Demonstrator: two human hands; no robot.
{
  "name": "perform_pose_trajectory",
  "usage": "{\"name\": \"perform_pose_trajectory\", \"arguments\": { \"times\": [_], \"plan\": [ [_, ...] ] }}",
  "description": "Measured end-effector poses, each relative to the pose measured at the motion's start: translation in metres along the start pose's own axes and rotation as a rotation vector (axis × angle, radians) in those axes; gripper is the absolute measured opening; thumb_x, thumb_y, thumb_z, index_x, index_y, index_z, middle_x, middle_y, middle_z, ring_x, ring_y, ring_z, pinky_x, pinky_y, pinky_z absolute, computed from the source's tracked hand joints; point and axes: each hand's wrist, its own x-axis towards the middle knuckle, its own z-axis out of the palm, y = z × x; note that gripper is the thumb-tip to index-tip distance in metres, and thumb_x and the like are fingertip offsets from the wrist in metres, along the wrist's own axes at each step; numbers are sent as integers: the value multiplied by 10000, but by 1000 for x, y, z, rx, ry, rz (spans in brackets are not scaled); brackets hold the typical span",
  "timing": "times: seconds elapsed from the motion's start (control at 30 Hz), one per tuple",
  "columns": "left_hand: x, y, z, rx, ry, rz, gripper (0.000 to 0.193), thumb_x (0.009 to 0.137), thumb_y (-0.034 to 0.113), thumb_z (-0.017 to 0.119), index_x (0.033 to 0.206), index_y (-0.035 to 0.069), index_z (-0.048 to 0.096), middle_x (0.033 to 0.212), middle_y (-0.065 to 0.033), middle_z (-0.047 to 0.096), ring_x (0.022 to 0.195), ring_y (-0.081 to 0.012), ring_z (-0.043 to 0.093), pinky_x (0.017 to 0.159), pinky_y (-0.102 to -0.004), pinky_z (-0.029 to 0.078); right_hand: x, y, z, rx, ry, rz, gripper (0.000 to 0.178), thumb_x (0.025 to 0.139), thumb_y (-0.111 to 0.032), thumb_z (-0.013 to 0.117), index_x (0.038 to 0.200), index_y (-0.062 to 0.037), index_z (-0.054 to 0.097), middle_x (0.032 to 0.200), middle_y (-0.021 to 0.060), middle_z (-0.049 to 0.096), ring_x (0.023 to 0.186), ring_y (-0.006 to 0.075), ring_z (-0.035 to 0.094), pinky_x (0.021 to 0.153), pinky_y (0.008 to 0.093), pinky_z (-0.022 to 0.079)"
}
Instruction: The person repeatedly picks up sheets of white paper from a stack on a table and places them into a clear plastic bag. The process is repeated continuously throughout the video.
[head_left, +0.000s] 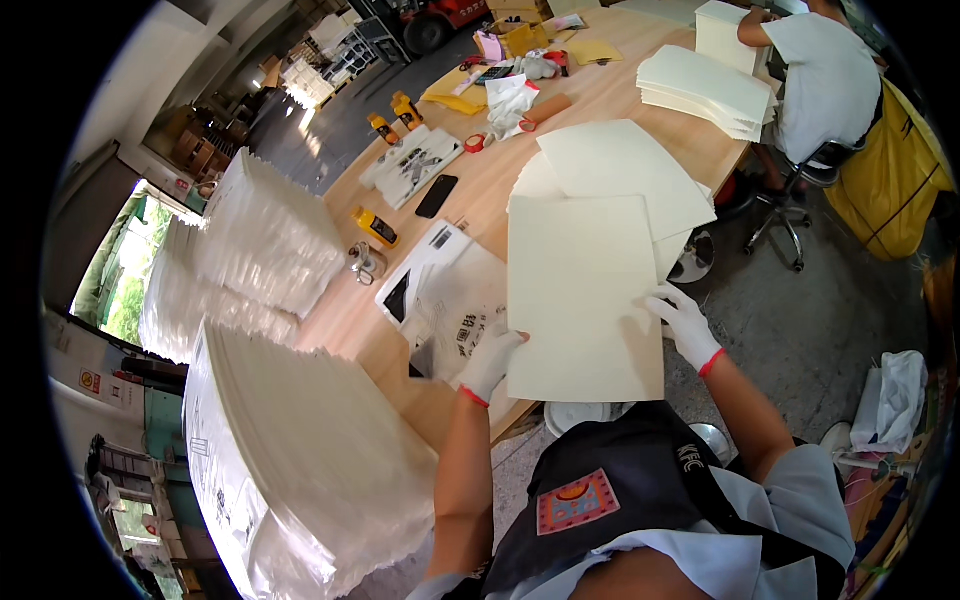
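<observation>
A cream rectangular sheet of card (585, 290) is held in front of me by its two long sides. My left hand (488, 364), in a white glove with a red cuff, is closed on its lower left edge; a bare fingertip shows. On the right edge, my right hand (684, 326), gloved the same way, grips the card with its thumb and fingers. Behind it, more cream sheets (625, 175) lie fanned out on the wooden table. Beside my left hand is a clear printed plastic bag (450, 310), lying partly over a white package (425, 262).
Tall stacks of plastic-wrapped sheets (310, 440) stand at left. Yellow bottles (375, 227), a black phone (437, 196) and an orange roll (546, 111) are on the table (345, 335). Another person (820, 75) sits at far right by a sheet pile (705, 88). A forklift (425, 30) stands beyond.
</observation>
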Motion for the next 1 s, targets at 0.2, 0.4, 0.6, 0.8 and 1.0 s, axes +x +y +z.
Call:
{"name": "perform_pose_trajectory", "arguments": {
  "times": [0.2, 0.4, 0.6, 0.8, 1.0],
  "plan": [
    [1, -28, 111, 894, 242, 250, 639, 805, 153, 536, 1370, -17, 288, 1147, -217, 571, 816, -343, 648, 692, -429, 521, -10, -7, 17, -77, -64, -25, 466, 880, -310, 610, 1256, -48, 523, 1197, 83, 567, 1116, 167, 528, 898, 320, 451],
    [-10, 1, 154, 1064, 136, 146, 771, 728, 200, 636, 1371, -1, 261, 1353, -264, 391, 783, -373, 645, 666, -477, 512, -9, 15, 37, -290, -69, -122, 460, 897, -383, 559, 1154, -4, 596, 1064, 131, 661, 994, 202, 617, 856, 309, 450],
    [4, -47, 81, 623, 334, 716, 688, 820, 207, 625, 1404, 27, 309, 1350, -179, 427, 1077, -246, 564, 757, -385, 516, -22, -12, 30, -886, 53, -422, 311, 854, -325, 582, 980, -49, 647, 773, 171, 615, 732, 301, 619, 651, 381, 468],
    [-72, 68, -18, -651, 241, 473, 525, 939, 260, 520, 1422, 122, 366, 1400, -63, 428, 1103, -180, 518, 836, -294, 483, -40, -80, 44, -1425, -272, -1034, 174, 715, -262, 631, 663, -100, 597, 645, 88, 562, 623, 247, 571, 523, 372, 487],
    [-104, 55, 51, 527, 46, 427, 568, 885, 123, 554, 1413, 54, 357, 1389, -158, 439, 1232, -182, 467, 970, -316, 402, -16, -90, 100, -1634, -787, -711, 221, 744, -284, 601, 777, -74, 665, 739, 115, 649, 737, 276, 642, 554, 401, 515]
  ]
}}
